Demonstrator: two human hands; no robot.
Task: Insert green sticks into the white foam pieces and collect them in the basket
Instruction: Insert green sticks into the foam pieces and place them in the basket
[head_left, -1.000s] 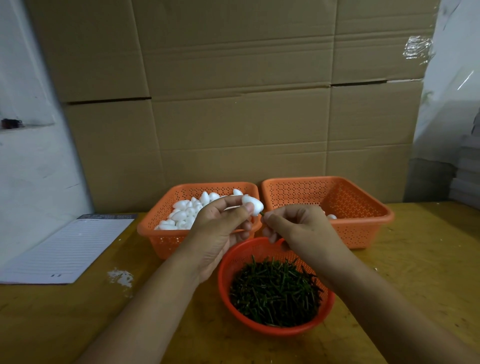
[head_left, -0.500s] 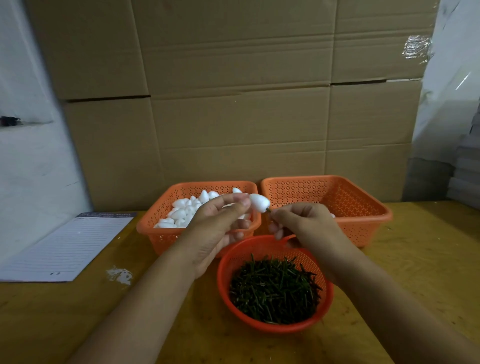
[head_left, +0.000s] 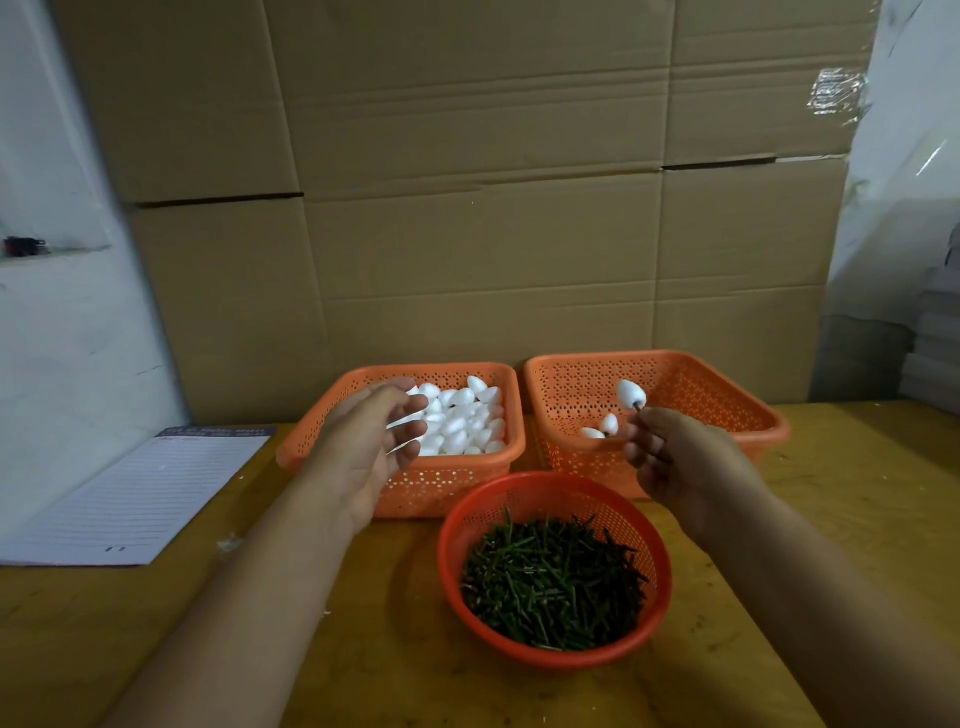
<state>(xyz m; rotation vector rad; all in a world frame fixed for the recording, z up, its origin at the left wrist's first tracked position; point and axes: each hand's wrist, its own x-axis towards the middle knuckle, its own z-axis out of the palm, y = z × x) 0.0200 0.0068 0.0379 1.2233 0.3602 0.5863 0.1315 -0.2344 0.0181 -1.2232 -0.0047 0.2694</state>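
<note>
My right hand pinches a short green stick with a white foam piece on its tip, held over the right orange basket. Two finished foam pieces lie inside that basket. My left hand hovers open and empty, fingers relaxed, over the left orange basket, which holds several white foam pieces. A round red bowl in front holds a heap of green sticks.
A lined notepad lies at the left of the yellow wooden table. Cardboard boxes form a wall right behind the baskets. Stacked grey items stand at the far right.
The hands have parted. My left hand let go of the foam piece and opened over the left basket. My right hand carried the piece on its stick rightward over the right basket.
</note>
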